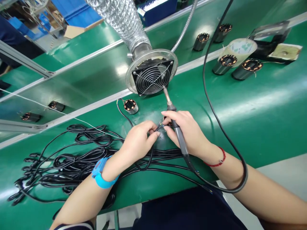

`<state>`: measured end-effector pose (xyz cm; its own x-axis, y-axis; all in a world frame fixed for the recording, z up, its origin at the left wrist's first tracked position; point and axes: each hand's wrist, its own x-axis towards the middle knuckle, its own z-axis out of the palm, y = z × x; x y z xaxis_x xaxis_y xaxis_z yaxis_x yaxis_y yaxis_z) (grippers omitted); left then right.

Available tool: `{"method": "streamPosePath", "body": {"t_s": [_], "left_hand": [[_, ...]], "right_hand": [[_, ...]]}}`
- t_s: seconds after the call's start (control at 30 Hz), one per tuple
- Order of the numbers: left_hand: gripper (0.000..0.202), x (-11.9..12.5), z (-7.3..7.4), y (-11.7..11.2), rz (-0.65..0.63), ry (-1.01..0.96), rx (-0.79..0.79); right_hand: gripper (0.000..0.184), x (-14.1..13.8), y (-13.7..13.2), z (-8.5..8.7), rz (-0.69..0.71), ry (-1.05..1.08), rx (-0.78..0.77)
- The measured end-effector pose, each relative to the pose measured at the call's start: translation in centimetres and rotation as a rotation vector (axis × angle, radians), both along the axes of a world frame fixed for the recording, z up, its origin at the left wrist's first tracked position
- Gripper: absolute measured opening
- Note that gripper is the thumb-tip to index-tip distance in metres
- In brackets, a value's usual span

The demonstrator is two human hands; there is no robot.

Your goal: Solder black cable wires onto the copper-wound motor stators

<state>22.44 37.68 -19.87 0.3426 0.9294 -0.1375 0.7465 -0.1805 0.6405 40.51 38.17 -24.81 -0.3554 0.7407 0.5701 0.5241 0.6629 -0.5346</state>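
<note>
My right hand [190, 131] is closed round the dark handle of a soldering iron [180, 140], its tip pointing up and away, close to the fan guard. The thumb and fingertips of that hand also reach the thin wire ends [160, 125]. My left hand [139, 140] pinches the end of a black cable [151, 156] where these wires come out. A motor stator with copper windings [167, 120] is partly hidden behind my right fingers. Whether the wires touch its leads, I cannot tell. Beyond my left hand stands another stator [130, 106] with a black cable attached.
Coiled black cables [93, 153] cover the left of the green bench [271, 127]. A round fume extractor with a fan guard [153, 80] hangs ahead on a foil duct [122, 22]. At the back right are several stators [248, 69], a tape roll [242, 48] and an iron stand [268, 48].
</note>
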Motion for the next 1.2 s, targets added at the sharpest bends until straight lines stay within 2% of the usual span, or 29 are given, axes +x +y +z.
{"method": "streamPosePath", "body": {"t_s": [0.17, 0.23, 0.33, 0.43, 0.5, 0.67, 0.87, 1.07, 1.13, 1.2], "left_hand": [[0.011, 0.0, -0.3, -0.2, 0.032, -0.031, 0.034], [0.010, 0.0, -0.5, -0.4, 0.103, -0.149, -0.009], [0.007, -0.1, -0.9, -0.5, 0.226, -0.438, -0.095], [0.006, 0.0, -1.4, -0.6, 0.260, -0.575, -0.155], [0.007, 0.2, -1.6, -0.7, 0.239, -0.557, -0.135], [0.007, 0.4, -1.6, -0.6, 0.149, -0.471, 0.039], [0.011, 0.4, -2.1, -0.5, 0.068, -0.369, 0.138], [0.003, 0.6, -2.8, -0.9, -0.068, -0.152, 0.506], [0.006, 0.6, -2.8, -1.0, -0.072, -0.113, 0.569], [0.011, 0.6, -2.8, -0.9, -0.037, -0.125, 0.555]], "right_hand": [[0.037, 0.1, 0.0, 0.2, 0.021, -0.002, 0.050], [0.038, 0.2, 0.1, 0.2, 0.045, 0.006, 0.029], [0.042, 0.3, 0.1, 0.3, 0.080, 0.044, -0.025], [0.044, 0.3, 0.2, 0.3, 0.105, 0.072, -0.059], [0.044, 0.3, 0.2, 0.2, 0.107, 0.084, -0.063], [0.047, 0.3, 0.3, 0.0, 0.121, 0.120, -0.092], [0.046, 0.2, 0.4, -0.2, 0.149, 0.217, -0.162], [0.041, -0.1, 0.2, -0.5, 0.143, 0.366, -0.248], [0.041, -0.1, 0.2, -0.5, 0.132, 0.369, -0.255], [0.041, 0.0, 0.2, -0.4, 0.117, 0.300, -0.234]]}}
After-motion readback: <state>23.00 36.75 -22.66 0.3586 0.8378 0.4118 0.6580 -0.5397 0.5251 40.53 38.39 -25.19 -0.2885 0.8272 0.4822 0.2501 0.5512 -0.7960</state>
